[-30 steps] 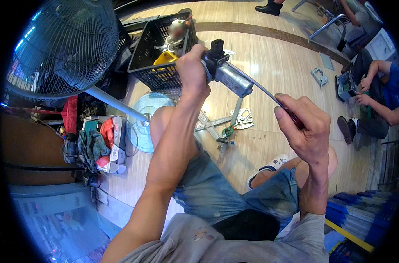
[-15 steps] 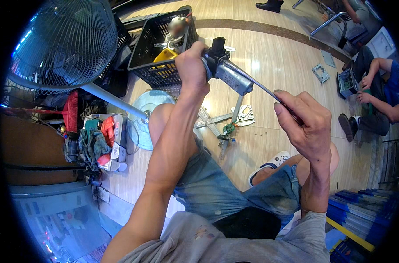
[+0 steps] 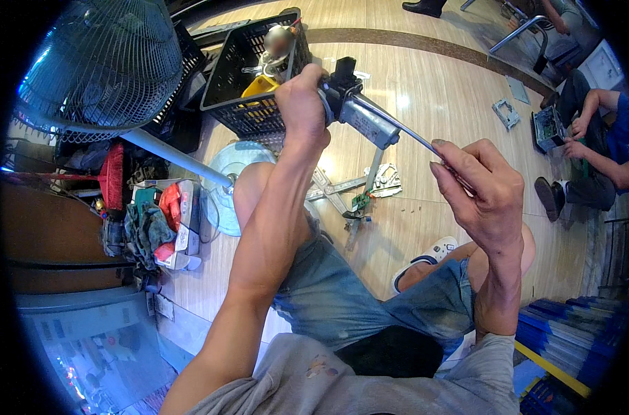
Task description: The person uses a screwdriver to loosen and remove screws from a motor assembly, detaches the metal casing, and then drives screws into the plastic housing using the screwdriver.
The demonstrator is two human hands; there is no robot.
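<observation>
Floor (image 3: 459, 90): pale and wood-grained, it ran beneath everything.
Standing fan (image 3: 100, 76): stood at the upper left, cage above a slanting pole (image 3: 180, 160).
Black crate (image 3: 242, 119): sat open-topped to the fan's right, a yellow piece (image 3: 260, 86) inside.
Metal linkage (image 3: 347, 186): lay on the floor, arms crossed, between the forearms.
Right hand (image 3: 484, 197): thumb and fingers pinched a thin-shafted tool (image 3: 419, 141), its grip mostly hidden.
Left hand (image 3: 302, 114): closed around the motor (image 3: 371, 124) at its black end, fingertips hidden.
Motor: was held above the floor, silver body angled toward the right hand.
Tool tip: reached near the black end; contact could not be told.
</observation>
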